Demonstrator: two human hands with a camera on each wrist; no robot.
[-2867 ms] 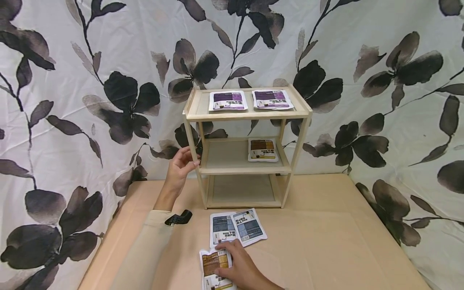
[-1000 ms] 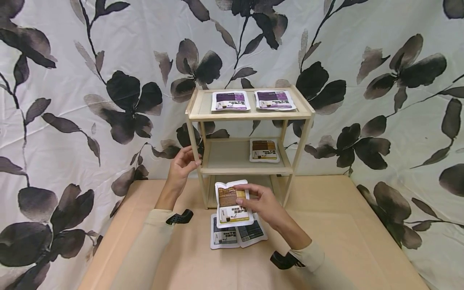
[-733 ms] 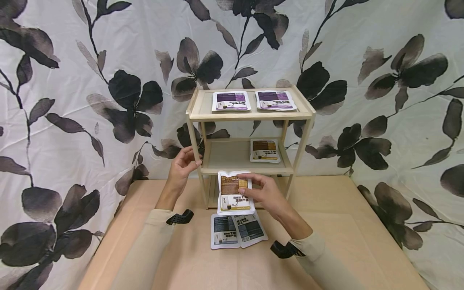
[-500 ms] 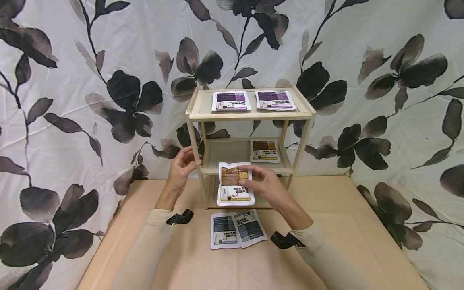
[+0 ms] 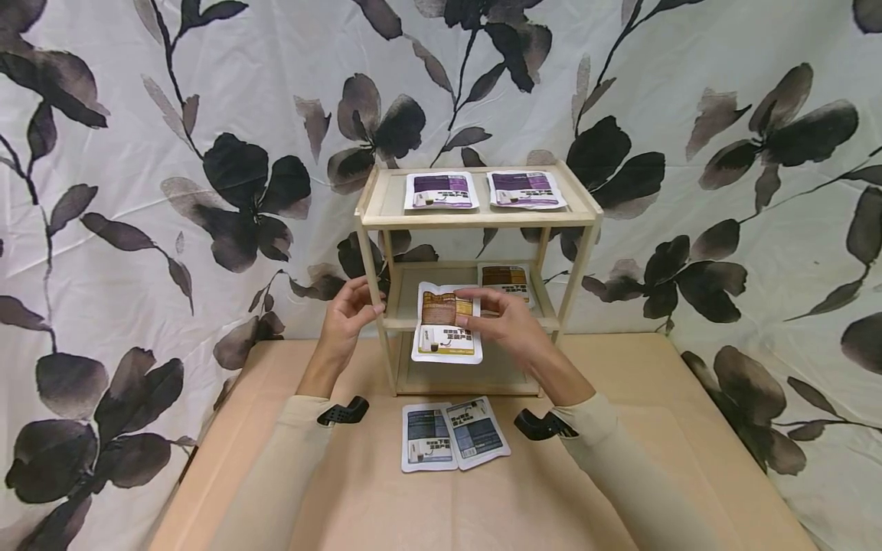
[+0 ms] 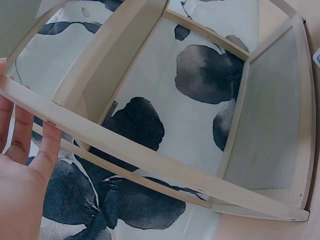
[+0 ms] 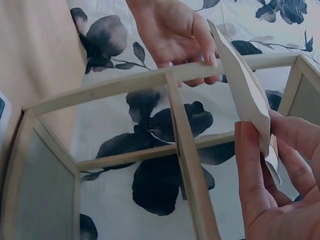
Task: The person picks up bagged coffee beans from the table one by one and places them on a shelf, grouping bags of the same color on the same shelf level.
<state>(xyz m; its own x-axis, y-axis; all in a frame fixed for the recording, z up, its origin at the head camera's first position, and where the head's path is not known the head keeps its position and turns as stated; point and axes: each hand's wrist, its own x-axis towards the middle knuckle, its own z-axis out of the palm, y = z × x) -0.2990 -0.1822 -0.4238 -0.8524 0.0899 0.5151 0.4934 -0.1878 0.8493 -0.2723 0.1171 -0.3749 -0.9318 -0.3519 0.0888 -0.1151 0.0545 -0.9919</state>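
Observation:
In the head view my right hand pinches the right edge of a brown-and-white flat pouch, printed side up, in front of the middle shelf. The right wrist view shows this pouch edge-on between thumb and fingers. My left hand holds the left front post of a three-tier wooden shelf rack. In the left wrist view, its fingers reach behind the post. Another brown pouch lies at the right of the middle shelf, partly hidden by my right hand.
Two purple pouches, one left and one right, lie on the top shelf. On the table before the rack lie two dark blue pouches, one straight and one slanted. A floral cloth hangs behind.
My right hand has picked up the brown pouch from the table and carried it forward and up, past the blue pouches, to the middle shelf's front. My left hand stays on the post.

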